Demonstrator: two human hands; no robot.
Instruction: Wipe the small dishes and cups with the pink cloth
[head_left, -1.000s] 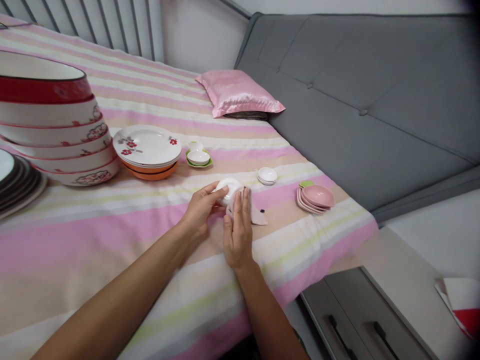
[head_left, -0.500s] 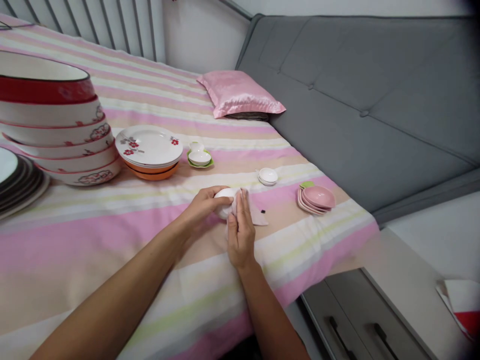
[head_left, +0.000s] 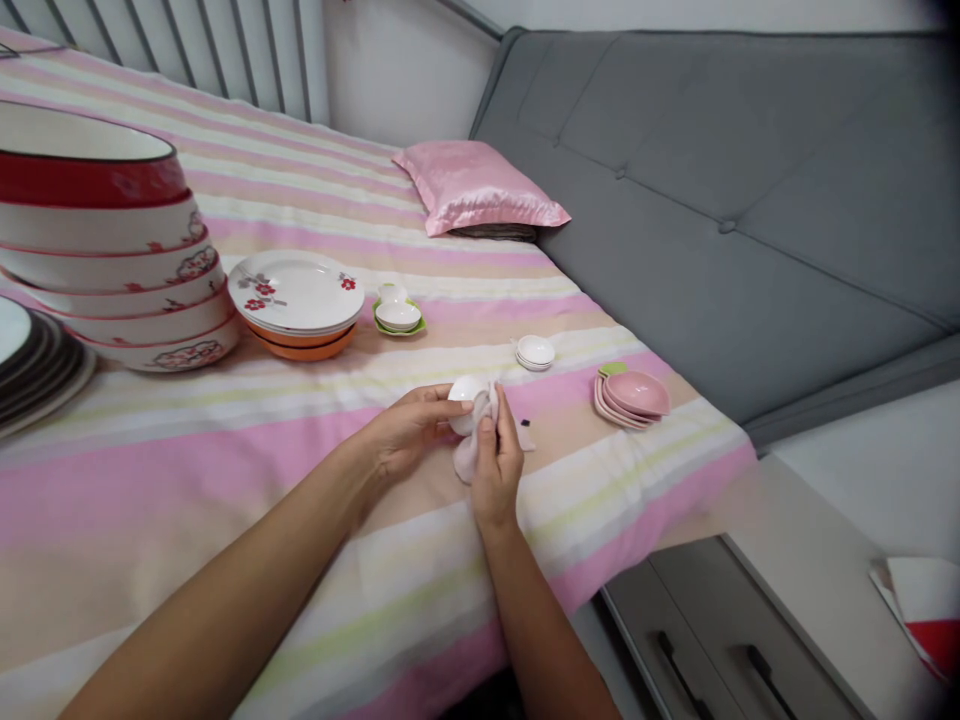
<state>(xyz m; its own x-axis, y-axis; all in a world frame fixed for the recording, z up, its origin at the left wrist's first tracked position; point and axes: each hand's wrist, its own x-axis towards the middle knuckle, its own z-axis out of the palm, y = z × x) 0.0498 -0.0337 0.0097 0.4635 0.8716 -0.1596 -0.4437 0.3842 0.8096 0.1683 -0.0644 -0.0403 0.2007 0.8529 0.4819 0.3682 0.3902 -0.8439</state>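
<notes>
Between my hands is a small white bowl (head_left: 463, 392), held just above the striped bedspread (head_left: 300, 520). My left hand (head_left: 412, 425) grips its left side, thumb across the front. A pale pink cloth (head_left: 466, 460) is pinched in my right hand (head_left: 498, 460) and pressed to the bowl's right edge; part of it hangs below. Just beyond my hands sits a little stack of white dishes (head_left: 535, 351). Pink dishes (head_left: 636, 396) with a green one behind are stacked further right.
To the left stand tall stacked bowls (head_left: 112, 255), dark-edged plates (head_left: 45, 365), and floral plates (head_left: 296, 290) over orange ones. A leaf-green dish (head_left: 411, 328) holds small white dishes. A pink pillow (head_left: 480, 188) lies by the grey headboard (head_left: 675, 180). A drawer cabinet (head_left: 750, 590) stands right.
The bowl has turned so its inside shows more, and both hands have shifted slightly right. The cloth now hangs lower beneath my right hand.
</notes>
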